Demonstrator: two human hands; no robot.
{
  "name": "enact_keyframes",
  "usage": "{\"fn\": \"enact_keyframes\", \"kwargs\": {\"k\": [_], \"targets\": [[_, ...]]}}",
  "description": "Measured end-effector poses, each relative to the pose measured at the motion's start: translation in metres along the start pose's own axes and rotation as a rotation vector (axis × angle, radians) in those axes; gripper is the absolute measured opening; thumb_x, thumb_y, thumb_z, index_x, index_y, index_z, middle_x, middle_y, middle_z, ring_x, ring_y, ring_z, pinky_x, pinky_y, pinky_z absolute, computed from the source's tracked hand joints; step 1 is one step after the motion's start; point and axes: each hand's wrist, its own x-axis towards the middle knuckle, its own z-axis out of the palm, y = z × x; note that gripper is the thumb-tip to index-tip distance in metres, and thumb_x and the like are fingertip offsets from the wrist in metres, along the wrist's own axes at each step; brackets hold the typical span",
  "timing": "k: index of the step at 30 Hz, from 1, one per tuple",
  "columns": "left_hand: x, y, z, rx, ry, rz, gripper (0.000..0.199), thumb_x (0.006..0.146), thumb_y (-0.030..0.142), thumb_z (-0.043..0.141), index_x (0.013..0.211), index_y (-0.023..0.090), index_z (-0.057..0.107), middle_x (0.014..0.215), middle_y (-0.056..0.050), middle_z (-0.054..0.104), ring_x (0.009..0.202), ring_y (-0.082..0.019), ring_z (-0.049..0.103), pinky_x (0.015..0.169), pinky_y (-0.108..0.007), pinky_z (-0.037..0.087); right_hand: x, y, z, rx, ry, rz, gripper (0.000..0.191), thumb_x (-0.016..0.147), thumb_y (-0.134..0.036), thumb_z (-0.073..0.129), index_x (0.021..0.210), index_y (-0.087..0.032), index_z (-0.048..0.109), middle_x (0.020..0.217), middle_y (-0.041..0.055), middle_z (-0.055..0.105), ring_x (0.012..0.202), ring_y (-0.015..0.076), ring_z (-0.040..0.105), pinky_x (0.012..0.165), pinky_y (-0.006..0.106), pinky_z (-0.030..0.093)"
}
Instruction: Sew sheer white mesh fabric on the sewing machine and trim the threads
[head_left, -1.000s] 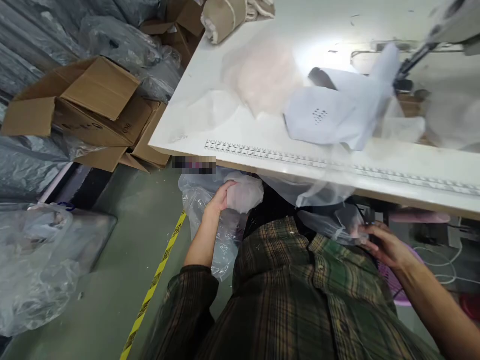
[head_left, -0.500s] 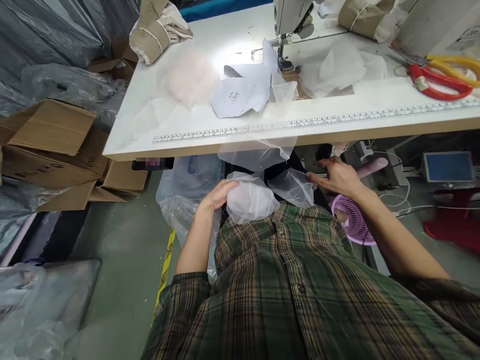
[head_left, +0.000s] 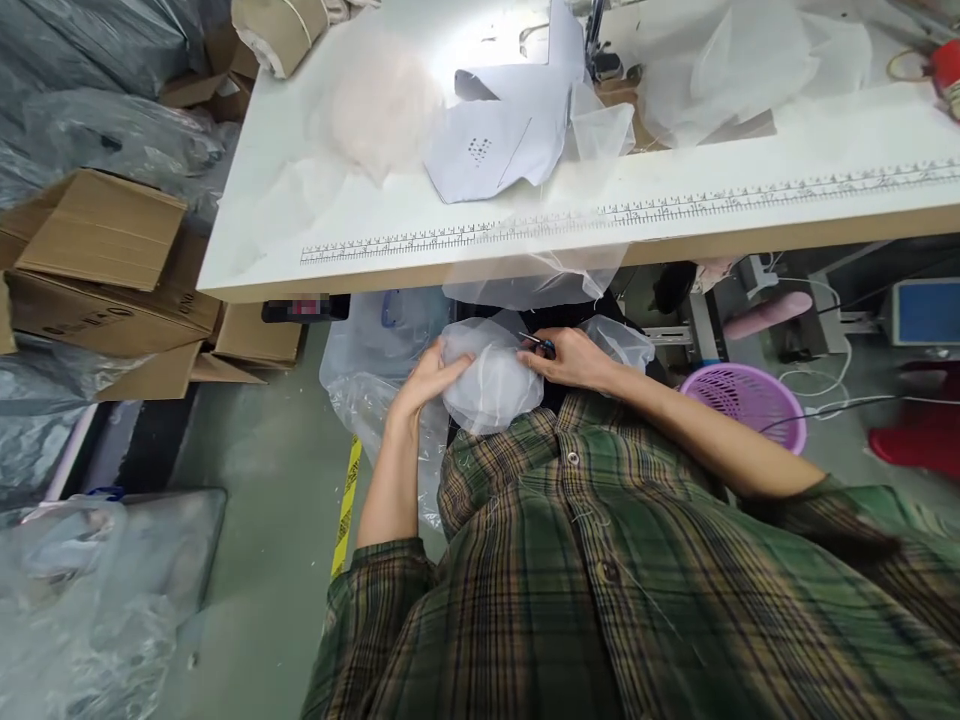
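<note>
Both hands meet below the front edge of the white table (head_left: 255,215), over the person's lap. The left hand (head_left: 429,382) rises on a near-upright forearm and is turned inward, its thumb laid across one bunched piece of sheer white fabric (head_left: 495,388), fingers and thumb clamped on the fabric's left side. The right hand (head_left: 564,358) comes in on a forearm slanting from the right, elbow bent, fingers closed round one small dark cutting tool (head_left: 546,347), its tip by the fabric's upper right. One sheer sheet (head_left: 536,280) hangs over the front edge above them. On the table lie one dotted pale sheet (head_left: 499,145), one peach-toned bundle (head_left: 386,105) toward the left edge, and one tied tan roll (head_left: 276,32) at the far left.
</note>
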Motion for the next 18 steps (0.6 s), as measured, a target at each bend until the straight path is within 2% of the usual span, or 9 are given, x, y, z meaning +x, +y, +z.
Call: {"fn": "enact_keyframes", "kwargs": {"k": [3, 5, 6, 7, 9, 12, 16, 18], "targets": [[-0.008, -0.006, -0.002, 0.297, 0.231, 0.302, 0.069, 0.073, 0.04, 0.08, 0.133, 0.017, 0.053, 0.139, -0.016, 0.053, 0.128, -0.034, 0.051, 0.103, -0.042, 0.047, -0.007, 0.006, 0.004, -0.018, -0.128, -0.007, 0.031, 0.084, -0.041, 0.068, 0.102, -0.016, 0.074, 0.075, 0.002, 0.069, 0.06, 0.0151, 0.058, 0.059, 0.026, 0.038], [-0.019, -0.008, -0.001, 0.453, 0.336, 0.523, 0.069, 0.078, 0.041, 0.077, 0.138, 0.019, 0.05, 0.145, -0.017, 0.047, 0.134, -0.034, 0.047, 0.106, -0.047, 0.044, -0.013, 0.008, 0.007, -0.041, -0.173, -0.017, 0.034, 0.083, -0.04, 0.07, 0.108, -0.017, 0.073, 0.078, 0.0027, 0.07, 0.063, 0.0164, 0.06, 0.061, 0.027, 0.039], [-0.026, -0.009, 0.0, 0.507, 0.343, 0.622, 0.064, 0.081, 0.04, 0.075, 0.136, 0.02, 0.051, 0.143, -0.016, 0.049, 0.132, -0.033, 0.048, 0.105, -0.049, 0.044, -0.015, 0.009, 0.007, -0.049, -0.18, -0.019, 0.035, 0.083, -0.04, 0.07, 0.109, -0.017, 0.073, 0.079, 0.0032, 0.07, 0.065, 0.017, 0.061, 0.062, 0.027, 0.039], [-0.033, -0.009, 0.001, 0.552, 0.314, 0.713, 0.056, 0.083, 0.039, 0.073, 0.133, 0.022, 0.054, 0.139, -0.015, 0.054, 0.128, -0.031, 0.052, 0.103, -0.049, 0.045, -0.017, 0.01, 0.008, -0.048, -0.177, -0.017, 0.035, 0.084, -0.04, 0.069, 0.11, -0.017, 0.073, 0.08, 0.0036, 0.071, 0.066, 0.0173, 0.061, 0.062, 0.027, 0.04], [-0.045, -0.009, 0.004, 0.607, 0.171, 0.843, 0.041, 0.087, 0.037, 0.071, 0.125, 0.024, 0.061, 0.129, -0.012, 0.063, 0.115, -0.028, 0.06, 0.097, -0.047, 0.048, -0.019, 0.01, 0.008, -0.016, -0.145, -0.003, 0.034, 0.086, -0.041, 0.067, 0.109, -0.017, 0.073, 0.081, 0.0038, 0.071, 0.064, 0.0163, 0.06, 0.062, 0.027, 0.04], [-0.053, -0.011, 0.011, 0.634, -0.054, 0.888, 0.026, 0.09, 0.034, 0.068, 0.114, 0.024, 0.068, 0.114, -0.009, 0.071, 0.099, -0.024, 0.066, 0.088, -0.042, 0.049, -0.015, 0.007, 0.005, 0.066, -0.068, 0.05, 0.034, 0.089, -0.04, 0.061, 0.111, -0.016, 0.071, 0.078, 0.0027, 0.07, 0.057, 0.0133, 0.055, 0.06, 0.026, 0.041], [-0.054, -0.019, 0.019, 0.65, -0.087, 0.874, 0.014, 0.094, 0.029, 0.063, 0.101, 0.023, 0.074, 0.102, -0.006, 0.073, 0.088, -0.02, 0.066, 0.081, -0.038, 0.048, 0.0, 0.002, 0.006, 0.168, -0.04, 0.112, 0.043, 0.087, -0.041, 0.064, 0.118, -0.012, 0.069, 0.079, 0.0026, 0.069, 0.054, 0.0118, 0.051, 0.057, 0.026, 0.041], [-0.056, -0.021, 0.021, 0.636, -0.085, 0.873, 0.014, 0.094, 0.029, 0.063, 0.101, 0.023, 0.074, 0.102, -0.006, 0.073, 0.088, -0.02, 0.065, 0.079, -0.038, 0.048, 0.007, 0.0, 0.01, 0.196, -0.036, 0.084, 0.04, 0.085, -0.042, 0.067, 0.112, -0.013, 0.071, 0.082, 0.0037, 0.069, 0.06, 0.0135, 0.055, 0.061, 0.026, 0.043]]}}
